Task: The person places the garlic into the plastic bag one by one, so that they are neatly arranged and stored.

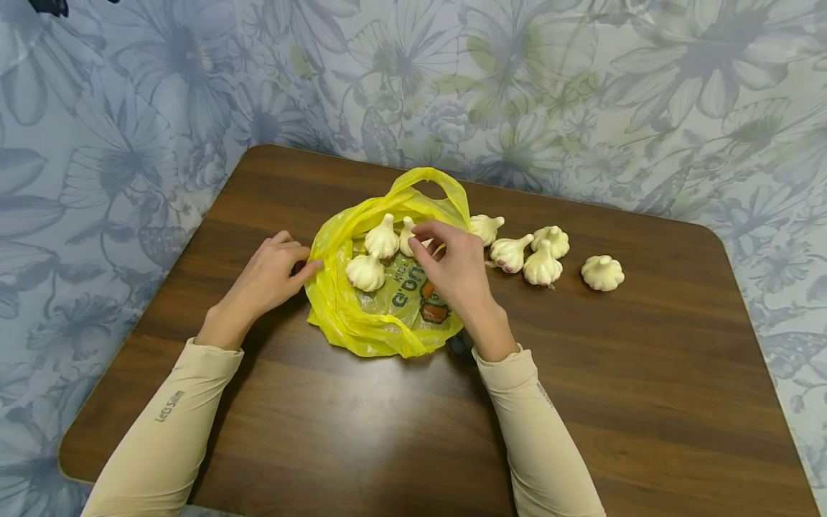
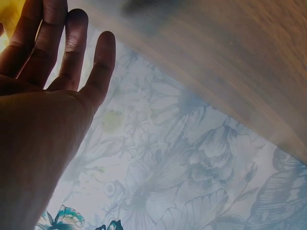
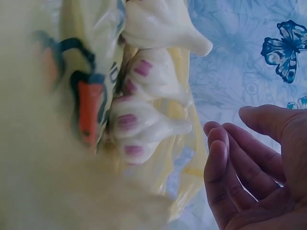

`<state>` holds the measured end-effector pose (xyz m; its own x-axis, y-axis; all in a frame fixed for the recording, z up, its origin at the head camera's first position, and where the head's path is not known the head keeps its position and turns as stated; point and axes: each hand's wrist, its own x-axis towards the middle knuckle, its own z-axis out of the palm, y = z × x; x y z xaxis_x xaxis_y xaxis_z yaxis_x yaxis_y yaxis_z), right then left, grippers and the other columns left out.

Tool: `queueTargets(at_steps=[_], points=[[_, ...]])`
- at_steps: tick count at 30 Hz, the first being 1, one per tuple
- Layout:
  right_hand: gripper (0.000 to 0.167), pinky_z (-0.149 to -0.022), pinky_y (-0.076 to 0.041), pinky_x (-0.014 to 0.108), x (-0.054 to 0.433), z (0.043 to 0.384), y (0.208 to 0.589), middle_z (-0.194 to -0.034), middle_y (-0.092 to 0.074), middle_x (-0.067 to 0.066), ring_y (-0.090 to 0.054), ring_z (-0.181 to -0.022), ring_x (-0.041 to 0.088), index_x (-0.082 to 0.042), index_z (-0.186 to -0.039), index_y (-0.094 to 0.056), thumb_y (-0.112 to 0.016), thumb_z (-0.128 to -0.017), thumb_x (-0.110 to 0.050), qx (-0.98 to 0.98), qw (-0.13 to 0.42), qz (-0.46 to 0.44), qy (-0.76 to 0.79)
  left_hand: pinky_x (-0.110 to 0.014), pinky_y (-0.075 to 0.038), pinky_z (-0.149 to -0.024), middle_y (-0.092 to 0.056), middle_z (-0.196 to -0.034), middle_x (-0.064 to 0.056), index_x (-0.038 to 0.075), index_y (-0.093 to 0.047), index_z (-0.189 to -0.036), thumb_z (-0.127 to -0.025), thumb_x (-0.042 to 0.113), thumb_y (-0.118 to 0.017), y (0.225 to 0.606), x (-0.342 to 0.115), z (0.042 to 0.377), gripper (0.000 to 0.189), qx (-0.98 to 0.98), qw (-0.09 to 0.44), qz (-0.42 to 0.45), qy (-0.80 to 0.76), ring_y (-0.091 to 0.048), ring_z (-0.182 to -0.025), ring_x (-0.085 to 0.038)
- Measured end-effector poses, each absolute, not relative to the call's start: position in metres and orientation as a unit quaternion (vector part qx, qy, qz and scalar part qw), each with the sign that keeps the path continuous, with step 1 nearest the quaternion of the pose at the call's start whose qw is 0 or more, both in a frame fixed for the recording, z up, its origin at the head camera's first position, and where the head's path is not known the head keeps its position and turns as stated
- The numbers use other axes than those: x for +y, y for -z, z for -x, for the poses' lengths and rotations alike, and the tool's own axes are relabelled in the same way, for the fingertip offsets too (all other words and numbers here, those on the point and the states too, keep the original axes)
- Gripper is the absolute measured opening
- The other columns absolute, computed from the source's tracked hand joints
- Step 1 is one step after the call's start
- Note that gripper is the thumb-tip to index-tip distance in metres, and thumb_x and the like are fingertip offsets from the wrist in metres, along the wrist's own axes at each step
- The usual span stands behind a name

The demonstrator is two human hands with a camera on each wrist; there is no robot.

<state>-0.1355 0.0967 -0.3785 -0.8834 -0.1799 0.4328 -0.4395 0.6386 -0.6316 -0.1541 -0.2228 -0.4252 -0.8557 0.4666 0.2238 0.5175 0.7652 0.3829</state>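
Observation:
A yellow plastic bag (image 1: 349, 323) lies on the table with its mouth spread wide and printing inside. Three white garlic bulbs sit in it: one bulb (image 1: 382, 237) at the back, another (image 1: 365, 273) in front, and a third (image 1: 406, 237) partly behind my right fingers. Purple marks show on a bulb (image 3: 139, 129) in the right wrist view. My left hand (image 1: 268, 276) pinches the bag's left rim between thumb and forefinger, its other fingers fairly straight. Over the bag, my right hand (image 1: 455, 269) has loosely bent fingers, thumb apart, holding nothing.
Several more garlic bulbs (image 1: 543, 266) lie right of the bag, one bulb (image 1: 602, 273) standing apart. The bag's handle loop (image 1: 423, 174) rises at the back. Brown wood covers the tabletop (image 1: 646, 402); a floral-patterned wall (image 1: 549, 93) borders its far side.

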Motion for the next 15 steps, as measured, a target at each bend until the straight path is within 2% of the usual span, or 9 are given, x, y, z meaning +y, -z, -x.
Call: queueTargets(at_steps=[5,15], points=[[0.017,-0.066,-0.06,0.039,0.114,0.129,0.382,-0.093,-0.079,0.008,-0.07,-0.072,0.02,-0.005,-0.11,-0.079,-0.075,-0.099,-0.016,-0.889,0.184,-0.159,-0.387,-0.049,-0.044,-0.082,-0.074,-0.086,-0.013,0.002,-0.075,-0.089,-0.101,0.017,-0.071,0.426,-0.221,0.155,0.02,-0.937,0.061,0.265,0.219,-0.055,-0.088,-0.031],[0.015,-0.064,-0.058,0.039,0.157,0.125,0.379,-0.089,-0.079,0.011,-0.071,-0.071,0.022,-0.003,-0.107,-0.08,-0.077,-0.096,-0.012,-0.89,0.219,-0.109,-0.384,-0.048,-0.043,-0.08,-0.074,-0.084,-0.014,0.003,-0.073,-0.084,-0.101,0.017,-0.072,0.427,-0.223,0.154,0.021,-0.937,0.065,0.265,0.219,-0.055,-0.086,-0.03]])
